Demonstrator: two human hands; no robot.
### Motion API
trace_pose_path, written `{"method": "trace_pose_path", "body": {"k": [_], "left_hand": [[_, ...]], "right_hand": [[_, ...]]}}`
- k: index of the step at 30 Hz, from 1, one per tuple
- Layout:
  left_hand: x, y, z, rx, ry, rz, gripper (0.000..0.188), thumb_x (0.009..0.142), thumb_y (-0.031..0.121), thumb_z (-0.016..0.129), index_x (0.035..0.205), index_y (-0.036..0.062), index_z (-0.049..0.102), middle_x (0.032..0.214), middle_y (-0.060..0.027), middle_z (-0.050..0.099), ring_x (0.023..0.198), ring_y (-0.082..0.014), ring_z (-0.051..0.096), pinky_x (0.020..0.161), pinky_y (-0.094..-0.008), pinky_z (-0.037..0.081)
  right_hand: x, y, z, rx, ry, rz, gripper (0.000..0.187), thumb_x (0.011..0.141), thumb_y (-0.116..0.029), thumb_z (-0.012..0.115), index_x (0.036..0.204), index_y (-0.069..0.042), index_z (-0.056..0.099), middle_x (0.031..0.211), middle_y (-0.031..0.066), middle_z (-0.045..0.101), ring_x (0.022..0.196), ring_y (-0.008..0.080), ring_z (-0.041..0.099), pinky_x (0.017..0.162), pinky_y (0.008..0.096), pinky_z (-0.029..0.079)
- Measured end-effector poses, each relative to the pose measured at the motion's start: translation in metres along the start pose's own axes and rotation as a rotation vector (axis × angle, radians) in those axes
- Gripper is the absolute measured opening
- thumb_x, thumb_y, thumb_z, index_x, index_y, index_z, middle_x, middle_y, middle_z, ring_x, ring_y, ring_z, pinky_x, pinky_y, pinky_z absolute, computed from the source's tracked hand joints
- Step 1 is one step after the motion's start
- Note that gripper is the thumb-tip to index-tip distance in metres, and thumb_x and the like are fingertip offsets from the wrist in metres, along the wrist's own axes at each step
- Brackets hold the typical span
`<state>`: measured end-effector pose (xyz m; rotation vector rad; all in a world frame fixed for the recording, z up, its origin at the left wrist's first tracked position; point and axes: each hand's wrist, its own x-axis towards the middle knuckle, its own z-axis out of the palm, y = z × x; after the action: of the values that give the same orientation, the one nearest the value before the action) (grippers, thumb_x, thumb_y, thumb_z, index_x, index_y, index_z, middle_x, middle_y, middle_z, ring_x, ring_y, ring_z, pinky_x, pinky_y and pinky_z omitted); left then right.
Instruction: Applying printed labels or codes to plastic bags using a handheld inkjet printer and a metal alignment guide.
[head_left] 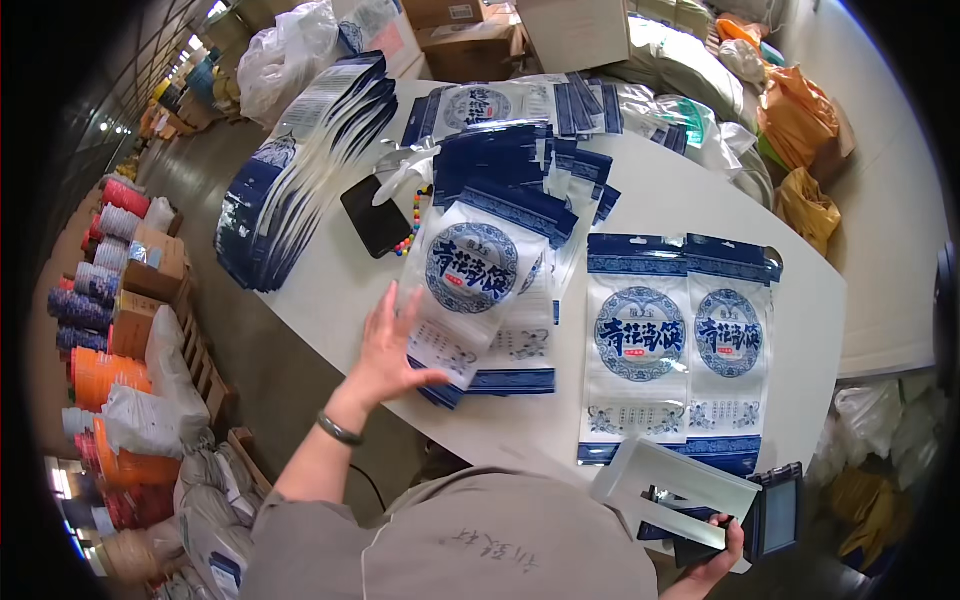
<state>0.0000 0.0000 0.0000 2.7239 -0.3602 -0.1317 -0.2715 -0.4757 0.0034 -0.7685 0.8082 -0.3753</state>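
Note:
My left hand (385,345), fingers spread, is over the lower left edge of a loose pile of flat white-and-blue plastic packaging bags (470,270). Whether its fingertips touch the top bag cannot be told. Two similar bags (637,340) lie side by side on the right of the white table (500,430), printed faces up. At the front right edge, my right hand (722,550) is closed around what looks like a handheld printer (690,500), with a pale grey frame and a small dark screen. This device is just below the two bags and overlaps their lower edge.
A fanned stack of bags (305,160) lies at the far left, with a black phone (375,215) and a beaded string (412,225) beside it. More bags (480,105) lie at the back. Cartons (470,45), sacks (690,65) and rolls (105,380) surround the table.

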Motion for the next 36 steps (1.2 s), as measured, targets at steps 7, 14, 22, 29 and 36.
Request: {"method": "trace_pose_path", "body": {"k": [7,14,22,29,36], "left_hand": [[0.047,0.037,0.017,0.235,0.376,-0.156,0.093,0.07,0.069,0.063,0.14,0.0107,0.043,0.148,-0.0295,0.018,0.13,-0.0465,0.032,0.104,-0.0542,0.03],[0.062,0.101,0.01,0.298,0.424,0.137,0.08,0.075,0.054,0.069,0.134,0.0045,0.047,0.144,-0.0243,0.034,0.132,-0.0412,0.034,0.109,-0.0443,0.029],[0.072,0.167,0.084,-0.017,-0.03,0.823,0.047,0.077,0.011,0.064,0.123,0.0036,0.059,0.134,-0.0202,0.051,0.126,-0.0393,0.044,0.108,-0.0476,0.03],[0.098,0.192,0.132,-0.357,-0.077,0.666,0.041,0.09,0.012,0.049,0.13,0.0018,0.053,0.137,-0.0217,0.048,0.13,-0.0368,0.042,0.112,-0.0425,0.027],[0.092,0.268,0.121,-0.1,-0.11,0.865,0.047,0.086,0.017,0.057,0.131,0.0027,0.051,0.143,-0.0179,0.041,0.136,-0.0328,0.034,0.114,-0.0435,0.021]], "right_hand": [[0.014,0.038,0.008,0.103,-0.036,0.013,0.025,0.083,-0.019,0.062,0.096,0.002,0.056,0.089,0.0121,0.058,0.078,0.0208,0.056,0.074,0.0336,0.049],[0.004,0.024,0.022,0.05,0.083,0.045,0.023,0.08,-0.018,0.063,0.092,0.002,0.059,0.081,0.012,0.061,0.073,0.0215,0.059,0.07,0.0319,0.051],[0.013,0.055,0.002,0.001,-0.133,0.095,0.031,0.082,-0.017,0.057,0.096,0.01,0.066,0.095,0.0211,0.068,0.087,0.0288,0.067,0.084,0.0389,0.052],[-0.013,0.028,0.013,0.234,-0.13,0.142,0.022,0.084,-0.017,0.06,0.092,0.003,0.065,0.085,0.0108,0.066,0.079,0.0167,0.064,0.075,0.0302,0.053],[-0.001,0.024,0.022,0.167,-0.144,0.137,0.023,0.083,-0.017,0.06,0.092,0.004,0.066,0.085,0.011,0.067,0.079,0.0178,0.065,0.076,0.0296,0.052]]}}
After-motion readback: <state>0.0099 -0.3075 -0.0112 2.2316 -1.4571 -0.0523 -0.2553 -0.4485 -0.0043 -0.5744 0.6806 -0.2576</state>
